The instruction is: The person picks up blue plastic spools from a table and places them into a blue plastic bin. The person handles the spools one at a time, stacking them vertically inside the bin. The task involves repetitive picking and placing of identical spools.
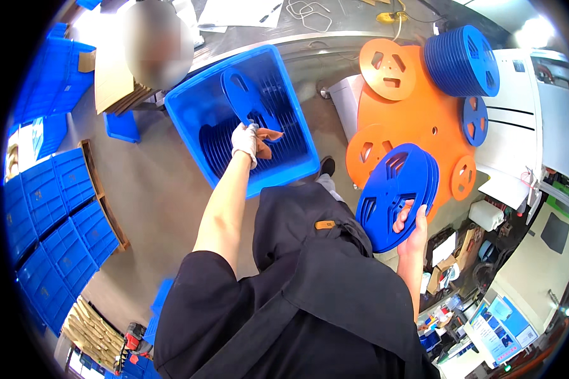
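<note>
Head view: right hand has a stack of blue reels tilted up beside the orange round surface, fingers curled firmly around it with tips showing in a cutout and thumb near the rim; the cutout probably makes the easiest handhold for several flanges at once. Left hand, in a white glove, is down in the blue bin at the lower part of a leaning blue reel; something orange-brown sits at its fingers, glove tips or cloth, and I can't tell how far they're spread or whether they have hold of the reel. Bin reels stand on edge in rows, likely to pack tight and leave rims reachable. Blue pile on the surface is gathered near the far edge, presumably to keep like with like. Counts: 1 bin, 1 leaning reel, 1 round surface with 3 orange reels lying flat, 1 small blue reel, 1 large blue pile; right-hand stack is more than one, exact number unreadable, bin rows and pile too dense to count
</note>
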Action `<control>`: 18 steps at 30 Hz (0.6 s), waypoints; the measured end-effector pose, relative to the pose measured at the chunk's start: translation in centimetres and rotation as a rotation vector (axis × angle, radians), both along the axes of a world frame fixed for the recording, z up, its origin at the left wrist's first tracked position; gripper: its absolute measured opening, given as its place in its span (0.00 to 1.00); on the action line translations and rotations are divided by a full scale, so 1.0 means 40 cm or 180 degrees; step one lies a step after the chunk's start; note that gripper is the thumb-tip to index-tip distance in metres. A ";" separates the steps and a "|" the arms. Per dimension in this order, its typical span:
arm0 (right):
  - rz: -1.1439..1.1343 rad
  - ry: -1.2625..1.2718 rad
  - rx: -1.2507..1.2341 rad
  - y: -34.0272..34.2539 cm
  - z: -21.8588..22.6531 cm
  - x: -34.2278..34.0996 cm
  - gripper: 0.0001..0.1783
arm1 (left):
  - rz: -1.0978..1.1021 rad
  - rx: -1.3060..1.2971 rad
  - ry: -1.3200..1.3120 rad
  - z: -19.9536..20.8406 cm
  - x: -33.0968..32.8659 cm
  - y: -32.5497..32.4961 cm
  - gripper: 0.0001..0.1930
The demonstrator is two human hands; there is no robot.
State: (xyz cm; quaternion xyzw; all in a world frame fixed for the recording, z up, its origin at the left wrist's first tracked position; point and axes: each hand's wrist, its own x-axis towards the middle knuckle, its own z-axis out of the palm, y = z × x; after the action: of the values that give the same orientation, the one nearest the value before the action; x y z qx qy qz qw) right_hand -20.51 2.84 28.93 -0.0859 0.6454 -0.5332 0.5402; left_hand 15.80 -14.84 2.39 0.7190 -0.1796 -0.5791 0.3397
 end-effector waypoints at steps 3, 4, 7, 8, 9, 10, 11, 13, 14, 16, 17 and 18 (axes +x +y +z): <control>-0.0097 0.0042 0.0027 0.010 0.002 0.002 0.23 | 0.0025 0.0054 0.0086 0.041 -0.049 -0.016 0.09; -0.0125 0.0078 0.0036 0.013 0.002 0.004 0.23 | -0.0067 0.0237 0.0269 0.070 -0.062 -0.029 0.08; -0.0025 0.0010 -0.0112 0.012 0.010 0.013 0.24 | -0.0160 0.0066 0.0406 -0.044 -0.028 -0.013 0.07; -0.0010 -0.0013 -0.0208 0.011 0.013 0.014 0.25 | -0.0201 0.0131 0.0724 -0.026 -0.033 -0.021 0.10; 0.0015 -0.0039 -0.0303 0.010 0.016 0.015 0.26 | -0.0171 0.0077 0.0746 -0.037 -0.034 -0.016 0.12; 0.0083 -0.0129 -0.0507 0.011 0.015 0.009 0.28 | -0.0131 0.0023 0.0765 -0.055 -0.033 -0.005 0.13; 0.0081 -0.0274 -0.0737 0.007 0.021 0.006 0.28 | -0.0086 -0.0041 0.0775 -0.060 -0.031 0.001 0.15; 0.0038 -0.0527 -0.1203 -0.008 0.037 0.002 0.28 | -0.0139 -0.0048 0.1198 0.022 -0.035 0.013 0.19; 0.0028 -0.0664 -0.1427 -0.017 0.043 0.000 0.29 | -0.0028 -0.0117 0.1559 0.037 -0.013 0.029 0.19; -0.0010 -0.0967 -0.1589 -0.036 0.057 -0.002 0.29 | 0.0606 -0.0246 0.2159 0.033 0.019 0.070 0.20; -0.0070 -0.1036 -0.1563 -0.043 0.064 0.000 0.30 | 0.0702 -0.0346 0.2539 0.035 0.041 0.081 0.20; -0.0030 -0.1207 -0.1572 -0.048 0.065 0.004 0.30 | 0.0792 -0.0427 0.2919 0.037 0.064 0.091 0.22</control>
State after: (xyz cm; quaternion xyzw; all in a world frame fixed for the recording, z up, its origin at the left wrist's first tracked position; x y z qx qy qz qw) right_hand -20.34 0.92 31.51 -0.1106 0.3844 -0.6830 0.6112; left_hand 18.36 -11.20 3.86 0.3819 0.0392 -0.7787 0.4962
